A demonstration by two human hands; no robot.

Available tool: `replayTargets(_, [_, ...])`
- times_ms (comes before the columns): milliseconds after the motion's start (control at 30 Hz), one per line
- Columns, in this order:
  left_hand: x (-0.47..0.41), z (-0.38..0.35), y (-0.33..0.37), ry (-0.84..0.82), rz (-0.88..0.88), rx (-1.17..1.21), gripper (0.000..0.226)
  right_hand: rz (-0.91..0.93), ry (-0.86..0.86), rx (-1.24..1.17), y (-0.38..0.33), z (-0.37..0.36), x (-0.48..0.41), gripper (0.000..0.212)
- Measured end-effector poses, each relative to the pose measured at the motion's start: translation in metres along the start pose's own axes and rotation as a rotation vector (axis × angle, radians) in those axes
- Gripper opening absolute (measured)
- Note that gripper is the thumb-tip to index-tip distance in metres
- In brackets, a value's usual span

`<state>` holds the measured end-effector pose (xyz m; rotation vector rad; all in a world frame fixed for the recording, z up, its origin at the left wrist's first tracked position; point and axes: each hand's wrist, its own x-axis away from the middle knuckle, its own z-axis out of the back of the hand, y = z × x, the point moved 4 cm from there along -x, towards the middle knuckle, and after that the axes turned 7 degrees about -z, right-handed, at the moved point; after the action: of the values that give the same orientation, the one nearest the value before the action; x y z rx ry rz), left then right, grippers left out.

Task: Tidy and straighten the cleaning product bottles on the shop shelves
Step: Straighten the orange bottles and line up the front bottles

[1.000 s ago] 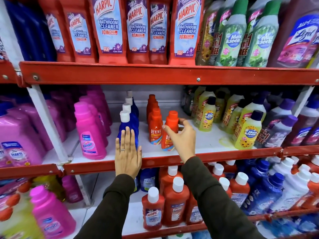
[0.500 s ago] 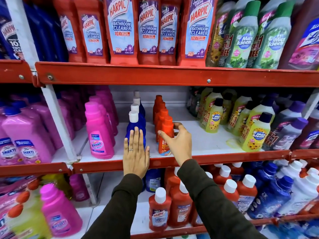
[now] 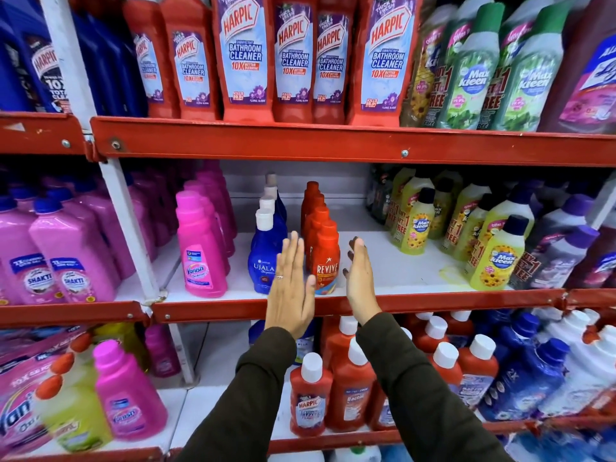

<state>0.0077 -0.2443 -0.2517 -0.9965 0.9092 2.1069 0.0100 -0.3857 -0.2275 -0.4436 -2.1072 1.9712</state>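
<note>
On the middle shelf a row of small orange Revive bottles [image 3: 325, 258] runs front to back. A row of blue Ujala bottles [image 3: 265, 258] with white caps stands just left of it. My left hand [image 3: 291, 288] is flat and open, fingers up, between the two rows at the shelf's front. My right hand [image 3: 360, 278] is open too, palm facing left, just right of the front Revive bottle with a small gap. Neither hand holds anything. The front Revive bottle stands upright, label forward.
The red shelf lip [image 3: 233, 310] runs under my hands. Pink Vanish bottles [image 3: 200, 255] stand left, yellow Max Kleen bottles [image 3: 496, 261] right, with bare white shelf between. Red Harpic bottles [image 3: 245, 58] fill the shelf above. Red white-capped bottles [image 3: 308, 395] sit on the shelf below.
My right hand has let go of the front Revive bottle, which now stands in line with its row, and opened beside it. My left hand stayed flat by the blue bottles.
</note>
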Motion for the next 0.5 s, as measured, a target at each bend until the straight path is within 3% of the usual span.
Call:
replayTargets(100, [-0.006, -0.006, 0.019, -0.006, 0.173, 0.279, 0.062, -0.111, -0.095, -0.070, 0.008, -0.002, 0.002, 0.056])
replayTargets(200, [-0.007, -0.020, 0.024, -0.020, 0.552, 0.595, 0.069, -0.162, -0.186, -0.100, 0.012, -0.006, 0.009, 0.038])
replayTargets(300, [-0.013, -0.032, 0.017, -0.079, 0.904, 0.912, 0.080, -0.166, -0.260, -0.103, 0.017, -0.007, 0.010, 0.044])
replayTargets(500, [-0.020, -0.034, 0.013, -0.083, 1.004, 0.994, 0.074, -0.182, -0.297, -0.037, 0.022, -0.007, 0.011, 0.041])
